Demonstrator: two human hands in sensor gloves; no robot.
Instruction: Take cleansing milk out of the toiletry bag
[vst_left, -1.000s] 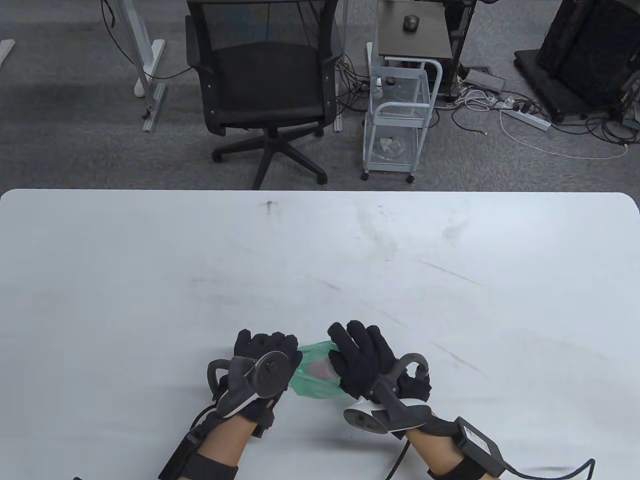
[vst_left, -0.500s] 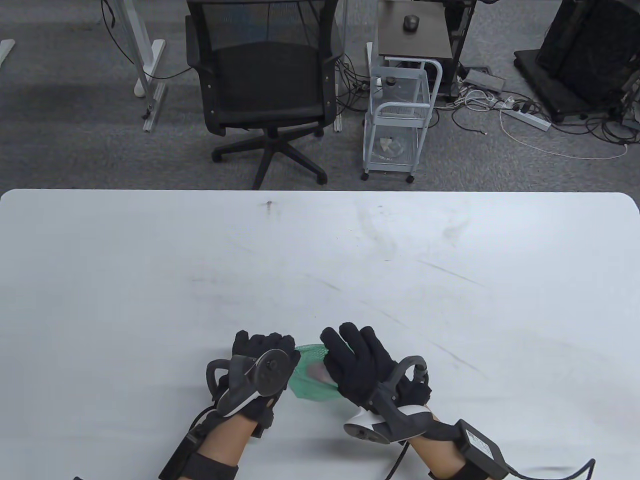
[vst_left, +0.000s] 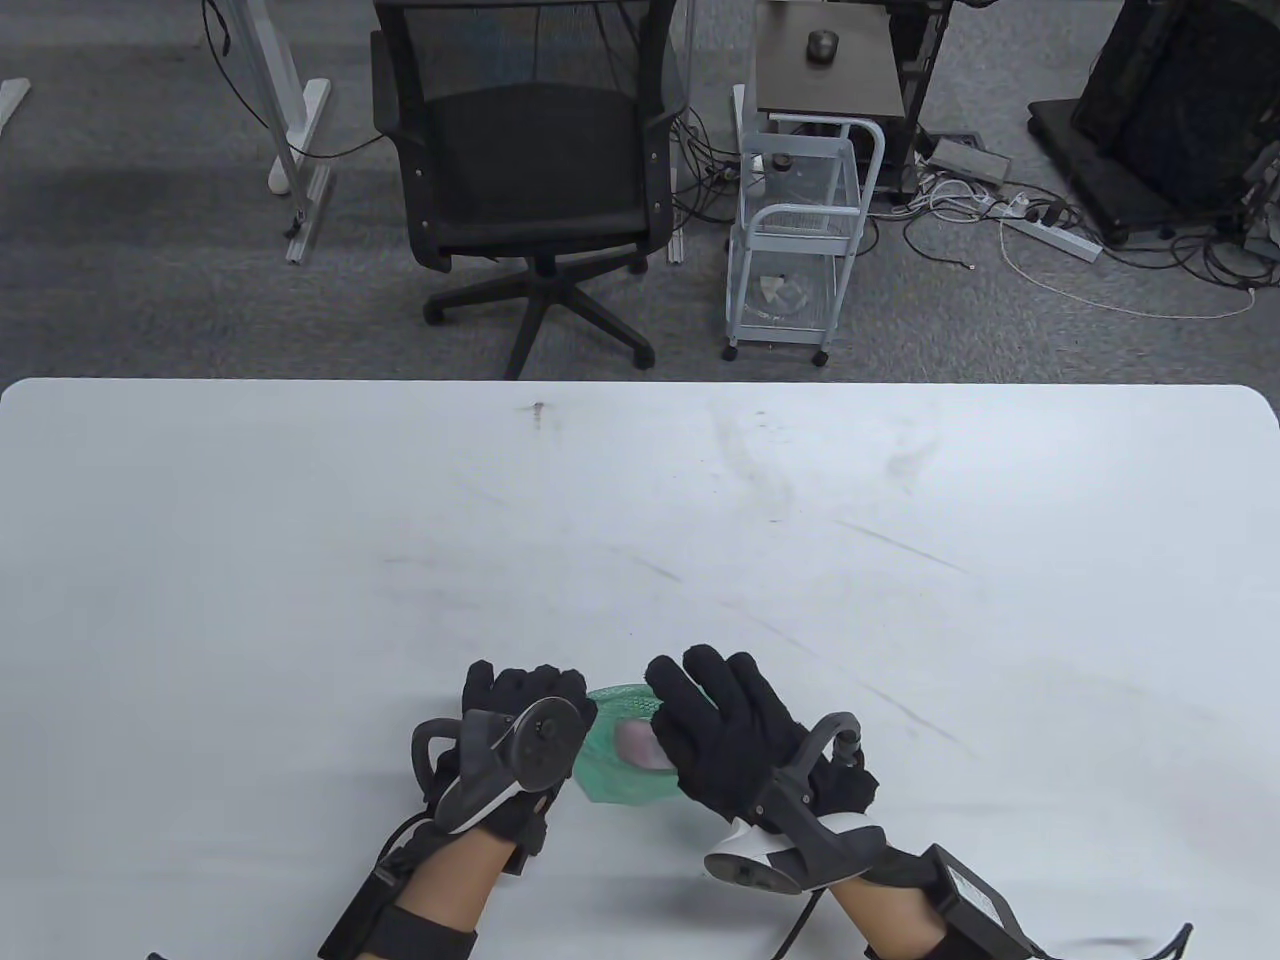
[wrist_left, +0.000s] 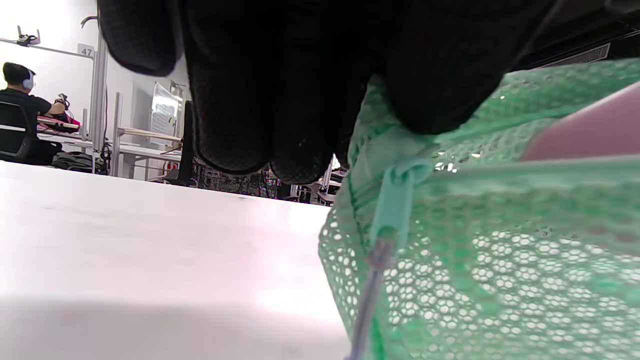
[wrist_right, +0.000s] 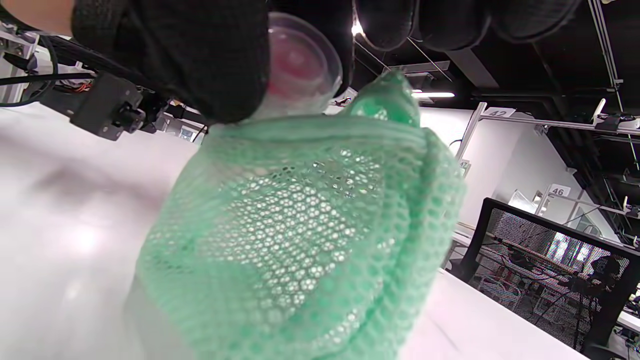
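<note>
A green mesh toiletry bag lies on the white table near its front edge, between my hands. My left hand grips the bag's left end by the zipper. My right hand reaches into the bag's opening and grips the pink cleansing milk bottle, which sticks partly out. In the right wrist view the bottle's clear cap shows between my thumb and fingers above the mesh. In the left wrist view a strip of the pink bottle shows over the bag's edge.
A black office chair and a white wire trolley stand on the floor beyond the table's far edge. Cables lie on the floor at the back right.
My right hand has shifted slightly left and toward me and now has the pink bottle in its grip. More of the bottle shows out of the bag. My left hand has hardly moved.
</note>
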